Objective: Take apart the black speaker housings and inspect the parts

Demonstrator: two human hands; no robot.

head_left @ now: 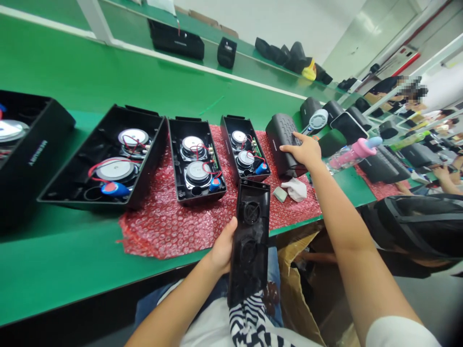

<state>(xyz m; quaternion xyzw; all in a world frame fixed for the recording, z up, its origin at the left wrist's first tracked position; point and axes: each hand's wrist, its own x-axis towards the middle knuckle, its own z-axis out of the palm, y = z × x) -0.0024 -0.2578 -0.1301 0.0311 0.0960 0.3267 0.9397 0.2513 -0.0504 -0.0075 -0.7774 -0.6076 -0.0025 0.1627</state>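
Observation:
My left hand (224,246) grips the left edge of a black plastic speaker panel (251,241), its inner side with two round openings turned up, over the bench's front edge. Away to the right, my right hand (304,150) clasps the top of a closed black speaker (284,144) with a ribbed grille, thumb and fingers spread across it. Just left of that speaker lies an open speaker housing (246,149) with two round drivers, red wires and a blue battery. Another open housing (197,164) is beside it, and a larger one (112,164) farther left.
Red bubble wrap (155,231) covers part of the green bench (54,270). A crumpled white cloth (296,189) and a small pale sponge (280,193) lie near the front. Right of my hand are a handheld fan (318,120) and a pink-capped bottle (356,152). Other people sit farther right.

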